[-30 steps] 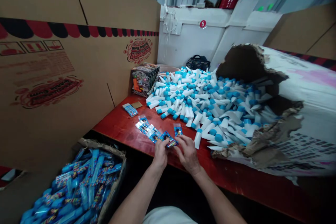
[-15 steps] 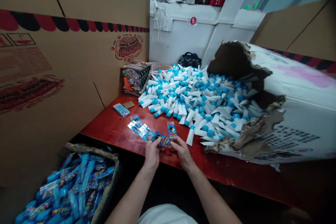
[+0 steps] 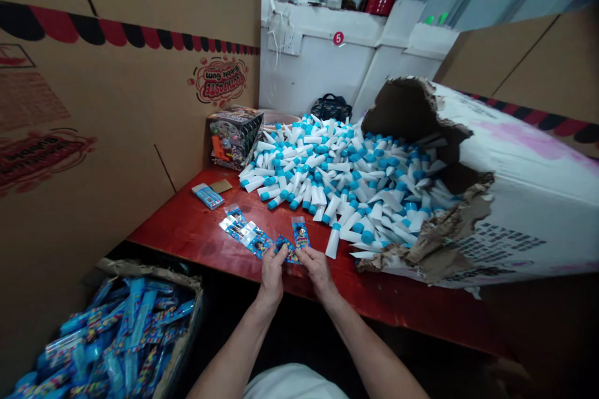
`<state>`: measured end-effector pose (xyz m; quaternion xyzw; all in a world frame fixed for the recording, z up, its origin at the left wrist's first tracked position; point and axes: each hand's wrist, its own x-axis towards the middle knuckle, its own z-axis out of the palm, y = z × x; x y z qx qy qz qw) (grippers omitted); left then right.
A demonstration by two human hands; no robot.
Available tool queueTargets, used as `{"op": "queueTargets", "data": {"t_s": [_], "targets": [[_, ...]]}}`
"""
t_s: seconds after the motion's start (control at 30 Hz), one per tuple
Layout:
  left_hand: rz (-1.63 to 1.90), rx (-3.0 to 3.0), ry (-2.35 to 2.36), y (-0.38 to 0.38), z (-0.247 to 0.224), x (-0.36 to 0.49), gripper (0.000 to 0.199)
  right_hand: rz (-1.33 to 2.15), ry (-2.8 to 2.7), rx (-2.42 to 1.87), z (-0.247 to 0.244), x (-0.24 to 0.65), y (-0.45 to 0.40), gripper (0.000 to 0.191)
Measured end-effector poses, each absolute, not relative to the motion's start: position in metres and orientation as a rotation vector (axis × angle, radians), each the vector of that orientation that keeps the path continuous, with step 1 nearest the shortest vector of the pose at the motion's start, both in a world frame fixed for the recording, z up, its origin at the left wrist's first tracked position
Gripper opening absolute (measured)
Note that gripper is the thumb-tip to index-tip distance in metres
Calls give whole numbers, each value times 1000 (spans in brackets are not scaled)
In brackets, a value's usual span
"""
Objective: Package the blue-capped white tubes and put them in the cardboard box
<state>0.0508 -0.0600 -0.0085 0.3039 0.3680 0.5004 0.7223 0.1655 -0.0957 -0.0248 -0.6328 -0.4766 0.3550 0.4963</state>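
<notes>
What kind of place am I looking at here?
Probably a packing station in a factory or workshop: a heap of blue-capped tubes on a red table, a torn carton beside it, and a box of wrapped blue items below.

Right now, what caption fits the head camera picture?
Left hand and right hand pinch a blue packet near heaped white tubes.

held packet [image 3: 292,255]: partly hidden | torn carton [image 3: 538,199]: right end cut off | tub [image 3: 286,118]: partly hidden
</notes>
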Motion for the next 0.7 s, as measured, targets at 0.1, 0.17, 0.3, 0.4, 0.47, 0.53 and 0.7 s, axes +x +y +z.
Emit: {"op": "queueTargets", "data": {"t_s": [0.1, 0.17, 0.3, 0.4, 0.47, 0.53, 0.7], "targets": [[1140, 599, 806, -56, -5, 53, 29, 649, -1308, -1658, -17, 174, -99, 47], [1147, 514, 835, -52, -2, 51, 31, 255, -1445, -1837, -13, 185, -102, 38], [1148, 384, 826, -47, -2, 47, 33, -326, -1562, -2154, -20, 204, -105, 25], [1118, 303, 776, -48, -3, 45, 34, -329, -1590, -2196, -24, 203, -107, 27], [1116, 326, 792, -49, -3, 44, 34, -243, -1571, -2085, -17, 194, -107, 27], [1146, 422, 826, -51, -2, 44, 32, -66, -1566, -1864, -5, 181, -106, 29], [1149, 706, 798, -56, -1, 39, 27, 492, -1506, -1544, 16, 152, -92, 22]]}}
